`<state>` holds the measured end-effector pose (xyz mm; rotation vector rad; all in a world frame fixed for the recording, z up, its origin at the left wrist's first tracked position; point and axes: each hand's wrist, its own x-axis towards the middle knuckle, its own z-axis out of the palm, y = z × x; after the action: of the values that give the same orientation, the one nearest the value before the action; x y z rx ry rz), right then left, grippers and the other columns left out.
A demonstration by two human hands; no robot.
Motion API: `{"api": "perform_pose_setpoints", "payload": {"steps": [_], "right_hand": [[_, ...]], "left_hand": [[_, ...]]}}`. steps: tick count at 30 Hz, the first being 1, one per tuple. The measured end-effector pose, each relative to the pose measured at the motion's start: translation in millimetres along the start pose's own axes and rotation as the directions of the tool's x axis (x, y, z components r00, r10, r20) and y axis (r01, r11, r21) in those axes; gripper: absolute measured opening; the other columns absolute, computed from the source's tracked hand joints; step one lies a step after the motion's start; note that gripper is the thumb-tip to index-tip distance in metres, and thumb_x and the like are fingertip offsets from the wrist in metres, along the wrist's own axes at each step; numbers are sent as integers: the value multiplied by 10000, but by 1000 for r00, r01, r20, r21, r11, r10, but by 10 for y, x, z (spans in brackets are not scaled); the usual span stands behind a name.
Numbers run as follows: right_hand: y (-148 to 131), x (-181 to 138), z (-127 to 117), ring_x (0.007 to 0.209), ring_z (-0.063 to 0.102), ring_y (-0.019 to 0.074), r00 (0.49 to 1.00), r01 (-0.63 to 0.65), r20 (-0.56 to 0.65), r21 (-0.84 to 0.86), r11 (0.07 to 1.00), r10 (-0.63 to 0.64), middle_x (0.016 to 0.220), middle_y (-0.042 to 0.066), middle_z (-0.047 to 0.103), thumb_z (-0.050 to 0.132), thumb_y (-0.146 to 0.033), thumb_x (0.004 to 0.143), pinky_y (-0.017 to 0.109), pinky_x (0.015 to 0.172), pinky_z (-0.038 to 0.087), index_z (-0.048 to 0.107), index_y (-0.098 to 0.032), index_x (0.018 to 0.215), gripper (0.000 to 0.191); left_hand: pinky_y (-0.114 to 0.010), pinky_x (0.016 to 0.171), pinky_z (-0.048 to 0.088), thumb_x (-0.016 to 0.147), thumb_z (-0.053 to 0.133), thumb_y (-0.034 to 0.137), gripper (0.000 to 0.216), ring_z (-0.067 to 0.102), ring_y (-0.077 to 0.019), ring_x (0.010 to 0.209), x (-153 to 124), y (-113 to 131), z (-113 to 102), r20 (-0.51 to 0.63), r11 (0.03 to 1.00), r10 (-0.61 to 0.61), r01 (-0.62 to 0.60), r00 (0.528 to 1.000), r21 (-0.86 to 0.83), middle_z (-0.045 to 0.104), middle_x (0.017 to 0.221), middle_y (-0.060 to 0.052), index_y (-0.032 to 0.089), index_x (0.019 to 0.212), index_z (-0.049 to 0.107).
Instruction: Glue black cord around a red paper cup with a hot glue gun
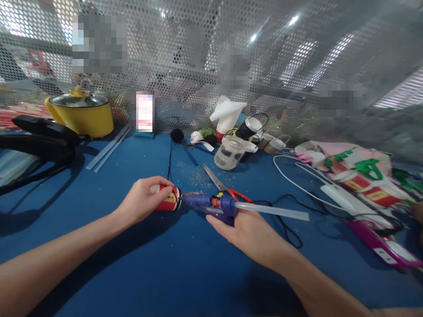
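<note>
My left hand (143, 200) is closed round a small red, white and black cylinder (170, 199), held on its side just above the blue table (165, 273). My right hand (244, 229) grips a blue glue gun (211, 204). The gun's nozzle points left and touches the cylinder's black end. A clear glue stick (274, 211) juts out of the gun's back toward the right. Red-handled scissors (220, 182) lie on the table just behind the gun.
A yellow pot (82, 114) stands at the back left, with black headgear (39, 141) and loose glue sticks (107, 149) nearby. Behind the scissors are a clear plastic cup (231, 154) and a phone (144, 112). White cables (297, 182), paper crafts (357, 174) and a purple tool (383, 246) crowd the right.
</note>
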<state>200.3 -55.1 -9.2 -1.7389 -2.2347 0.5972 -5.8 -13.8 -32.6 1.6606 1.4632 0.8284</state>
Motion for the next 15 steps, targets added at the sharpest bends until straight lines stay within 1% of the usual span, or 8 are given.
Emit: {"api": "perform_pose_setpoints", "payload": {"steps": [2,6,10,15], "right_hand": [[-3,0,1,734,600,227,1000,-6,0,0,1000,6,785,70,656,430,-355,773,317,660,455,615,-166,831,271],[-4,-11,-5,728,604,216,1000,27,10,-23,999,-27,785,58,659,438,-327,769,299,647,453,618,-174,830,244],[4,-9,-5,714,601,206,998,57,-11,-22,998,-58,775,50,657,434,-309,773,282,627,445,610,-182,787,218],[11,-12,0,650,584,188,994,105,-34,-19,994,-105,696,35,637,446,-310,768,267,584,430,604,-198,769,193]], "left_hand": [[-212,490,371,706,520,378,268,523,-136,544,8,-5,1,2,1000,5,-5,1000,5,626,621,-15,154,777,648],[-217,511,386,703,521,375,262,543,-148,576,16,-16,3,-4,1000,17,-17,1000,10,641,651,-21,157,771,650],[-213,493,380,703,518,379,264,539,-147,557,12,-19,3,-10,1000,15,-15,1000,8,641,630,-16,162,777,650],[-212,475,372,689,533,373,257,535,-147,540,9,-10,6,-25,1000,-7,7,1000,1,635,602,-16,159,762,655]]}}
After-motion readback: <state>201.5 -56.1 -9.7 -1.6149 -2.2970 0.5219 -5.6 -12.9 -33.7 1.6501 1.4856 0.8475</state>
